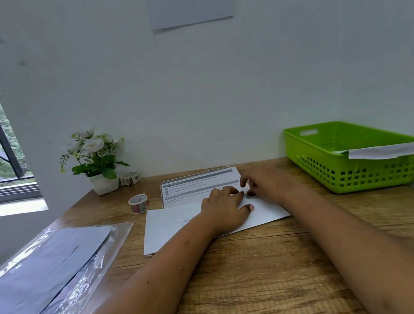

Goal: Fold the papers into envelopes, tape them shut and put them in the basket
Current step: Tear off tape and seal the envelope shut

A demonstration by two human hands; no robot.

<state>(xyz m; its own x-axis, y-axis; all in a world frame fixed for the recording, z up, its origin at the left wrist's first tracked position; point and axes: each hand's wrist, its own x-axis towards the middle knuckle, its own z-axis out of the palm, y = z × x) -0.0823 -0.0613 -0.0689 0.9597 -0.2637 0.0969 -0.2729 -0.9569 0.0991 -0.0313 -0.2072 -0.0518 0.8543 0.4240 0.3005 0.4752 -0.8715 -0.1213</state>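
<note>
Wooden bench. At left lies a clear sleeve of dark sheets. At right is a green basket, with a white envelope leaning over its near rim. At centre, a folded white paper lies just in front of a printed sheet. The left hand presses palm-down on the paper. The right hand curls its fingertips at the paper's far edge; whether it pinches anything cannot be told. A tape roll stands near the paper's left corner.

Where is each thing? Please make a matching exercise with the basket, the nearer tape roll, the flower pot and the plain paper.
1 basket
2 nearer tape roll
3 flower pot
4 plain paper

A under the left hand
B far right of the table
C far left corner
D just left of the printed sheet

Pairs: 1-B, 2-D, 3-C, 4-A
</note>
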